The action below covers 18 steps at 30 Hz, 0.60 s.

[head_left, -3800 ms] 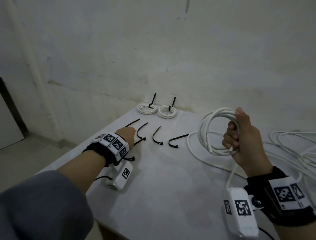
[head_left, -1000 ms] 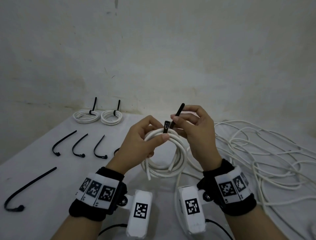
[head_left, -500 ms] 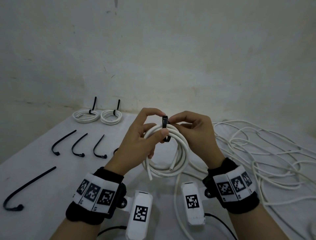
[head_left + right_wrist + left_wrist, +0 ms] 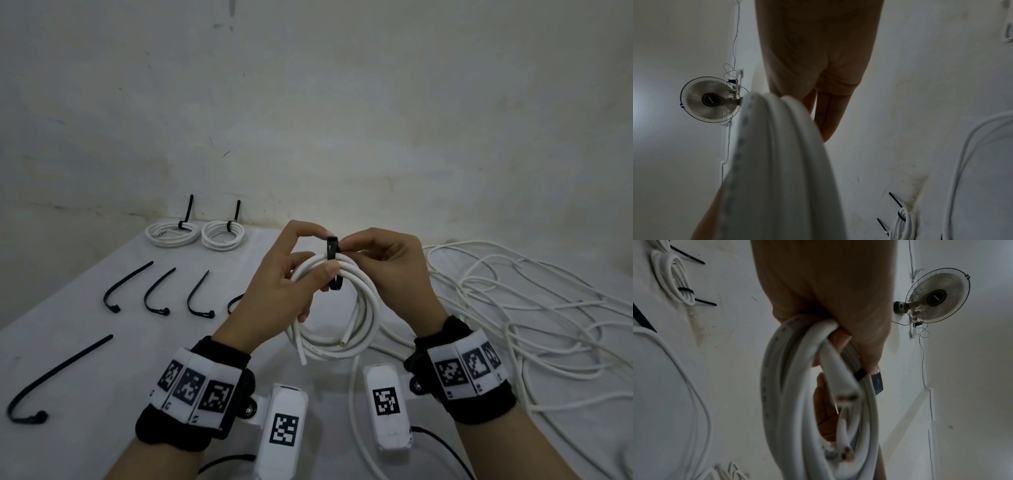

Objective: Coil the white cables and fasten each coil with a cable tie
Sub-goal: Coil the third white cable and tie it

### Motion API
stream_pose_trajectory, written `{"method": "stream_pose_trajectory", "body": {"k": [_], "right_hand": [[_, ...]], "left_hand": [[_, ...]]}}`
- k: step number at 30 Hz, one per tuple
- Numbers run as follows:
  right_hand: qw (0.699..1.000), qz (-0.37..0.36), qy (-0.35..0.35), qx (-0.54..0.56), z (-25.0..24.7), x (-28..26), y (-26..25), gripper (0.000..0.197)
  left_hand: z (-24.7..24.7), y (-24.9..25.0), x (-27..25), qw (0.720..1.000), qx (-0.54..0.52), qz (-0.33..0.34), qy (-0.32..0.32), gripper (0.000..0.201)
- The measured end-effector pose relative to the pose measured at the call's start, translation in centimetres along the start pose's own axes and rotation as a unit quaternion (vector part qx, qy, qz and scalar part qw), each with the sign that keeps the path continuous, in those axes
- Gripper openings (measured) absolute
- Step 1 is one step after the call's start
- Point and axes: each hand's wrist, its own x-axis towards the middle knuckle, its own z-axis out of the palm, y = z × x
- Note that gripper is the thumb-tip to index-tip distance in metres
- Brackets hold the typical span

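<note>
I hold a white cable coil (image 4: 346, 329) upright above the table (image 4: 102, 359). A black cable tie (image 4: 333, 263) is looped round the top of the coil. My left hand (image 4: 320, 255) grips the strands, thumb pressed across them beside the tie, index fingertip on the tie's head. My right hand (image 4: 346, 249) pinches the tie at its head from the other side. The left wrist view shows the coil (image 4: 793, 402), its two cut ends and the tie (image 4: 860, 374) under my fingers. In the right wrist view the coil (image 4: 777, 162) hides the pinching fingertips.
Two tied coils (image 4: 172, 233) (image 4: 223, 234) lie at the back by the wall. Three loose black ties (image 4: 157, 291) lie in a row at left, a longer tie (image 4: 51, 380) nearer. A tangle of loose white cable (image 4: 513, 308) covers the right side.
My left hand left the ties on the table and joined the coil. Over the last second the tie's upright tail went down and the tie closed round the coil.
</note>
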Motion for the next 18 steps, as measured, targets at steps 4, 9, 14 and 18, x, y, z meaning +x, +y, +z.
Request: {"method": "stream_pose_trajectory", "body": {"k": [4, 9, 14, 18], "right_hand": [[1.000, -0.009, -0.008, 0.001, -0.1, 0.0, 0.0, 0.029], [1.000, 0.001, -0.009, 0.017, -0.4, 0.1, 0.2, 0.024], [1.000, 0.015, -0.009, 0.022, -0.5, 0.1, 0.3, 0.017], [0.999, 0.038, -0.018, 0.025, -0.9, 0.2, 0.0, 0.024]], "left_hand": [[0.2, 0.1, -0.1, 1.000, 0.010, -0.006, -0.005, 0.021], [0.7, 0.1, -0.3, 0.999, 0.037, -0.005, 0.000, 0.030], [0.9, 0.3, -0.5, 0.999, 0.051, 0.002, -0.010, 0.026], [1.0, 0.4, -0.5, 0.999, 0.042, 0.005, -0.004, 0.025]]}}
